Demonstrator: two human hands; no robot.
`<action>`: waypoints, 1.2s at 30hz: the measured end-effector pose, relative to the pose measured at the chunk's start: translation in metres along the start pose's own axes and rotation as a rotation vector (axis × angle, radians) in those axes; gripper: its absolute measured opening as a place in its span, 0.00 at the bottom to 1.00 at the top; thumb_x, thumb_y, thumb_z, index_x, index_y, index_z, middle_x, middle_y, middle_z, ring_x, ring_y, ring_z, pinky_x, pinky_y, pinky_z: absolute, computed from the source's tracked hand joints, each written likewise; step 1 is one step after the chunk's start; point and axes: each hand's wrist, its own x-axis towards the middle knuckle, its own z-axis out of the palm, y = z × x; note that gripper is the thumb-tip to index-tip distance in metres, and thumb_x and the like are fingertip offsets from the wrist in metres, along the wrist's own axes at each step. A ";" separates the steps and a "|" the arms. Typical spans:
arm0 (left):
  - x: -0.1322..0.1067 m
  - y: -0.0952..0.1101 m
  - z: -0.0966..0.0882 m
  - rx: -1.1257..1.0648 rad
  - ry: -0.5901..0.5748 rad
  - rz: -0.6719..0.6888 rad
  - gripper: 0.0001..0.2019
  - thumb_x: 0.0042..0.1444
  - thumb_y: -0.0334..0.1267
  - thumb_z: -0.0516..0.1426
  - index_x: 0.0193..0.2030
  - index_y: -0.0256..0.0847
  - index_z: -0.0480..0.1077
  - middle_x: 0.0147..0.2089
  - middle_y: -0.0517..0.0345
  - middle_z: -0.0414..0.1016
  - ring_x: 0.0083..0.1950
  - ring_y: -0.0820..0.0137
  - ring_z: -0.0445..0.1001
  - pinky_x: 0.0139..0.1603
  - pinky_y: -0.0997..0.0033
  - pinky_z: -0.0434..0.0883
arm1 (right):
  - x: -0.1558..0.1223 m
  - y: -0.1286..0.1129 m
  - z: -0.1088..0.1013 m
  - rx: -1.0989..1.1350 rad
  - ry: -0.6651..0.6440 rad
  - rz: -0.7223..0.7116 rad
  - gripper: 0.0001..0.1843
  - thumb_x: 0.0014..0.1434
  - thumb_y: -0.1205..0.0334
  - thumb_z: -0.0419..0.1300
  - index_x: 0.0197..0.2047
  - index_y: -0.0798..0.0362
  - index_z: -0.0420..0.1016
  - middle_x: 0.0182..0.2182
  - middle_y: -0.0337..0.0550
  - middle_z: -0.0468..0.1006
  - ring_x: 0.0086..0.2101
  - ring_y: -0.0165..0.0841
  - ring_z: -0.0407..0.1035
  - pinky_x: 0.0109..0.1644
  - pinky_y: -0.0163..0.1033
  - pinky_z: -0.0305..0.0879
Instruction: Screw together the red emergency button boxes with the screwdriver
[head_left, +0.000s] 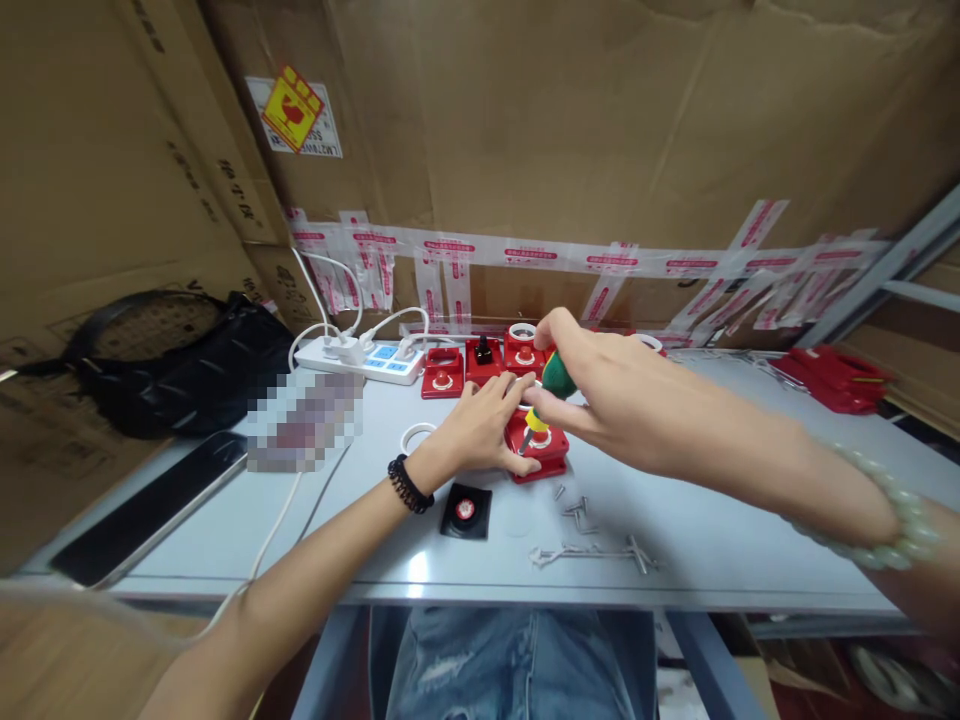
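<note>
My right hand [589,385] is closed around the green and yellow handle of a screwdriver [557,377]. The screwdriver slants down, its shaft reaching a red housing [549,464] with a white ring on top. Fingers of my left hand [480,430] grip the near left side of that housing, thumb at its front. Just in front lie several loose screws [576,512]. A black square piece with a red and white centre [465,510] rests below my left hand. A white ring [417,437] lies left of it, partly hidden by my wrist.
More red housings [442,374] stand along the back, beside a white power strip [360,360] with plugged-in cables. A black bag [180,365] and a dark flat device [150,510] occupy the left. Red parts [832,380] sit at the right. Cardboard [525,130] walls the back.
</note>
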 end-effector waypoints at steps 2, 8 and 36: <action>0.000 0.000 0.000 0.006 -0.004 -0.005 0.44 0.39 0.56 0.63 0.62 0.42 0.55 0.61 0.41 0.59 0.59 0.45 0.61 0.55 0.38 0.60 | 0.001 -0.002 0.001 -0.118 -0.002 0.084 0.15 0.63 0.51 0.47 0.41 0.56 0.61 0.25 0.45 0.73 0.23 0.34 0.64 0.25 0.37 0.46; 0.000 0.001 0.000 0.003 0.001 -0.015 0.47 0.39 0.56 0.63 0.64 0.41 0.50 0.60 0.39 0.59 0.58 0.45 0.62 0.53 0.38 0.61 | 0.002 0.002 0.003 0.001 0.076 0.007 0.12 0.61 0.57 0.52 0.43 0.56 0.60 0.27 0.42 0.73 0.25 0.32 0.65 0.26 0.36 0.50; -0.001 0.000 0.001 0.043 0.032 0.007 0.42 0.40 0.56 0.63 0.60 0.39 0.59 0.59 0.39 0.62 0.57 0.43 0.63 0.53 0.36 0.60 | 0.008 0.004 0.004 0.406 0.200 -0.049 0.14 0.53 0.66 0.57 0.44 0.54 0.65 0.30 0.38 0.73 0.27 0.29 0.64 0.29 0.36 0.58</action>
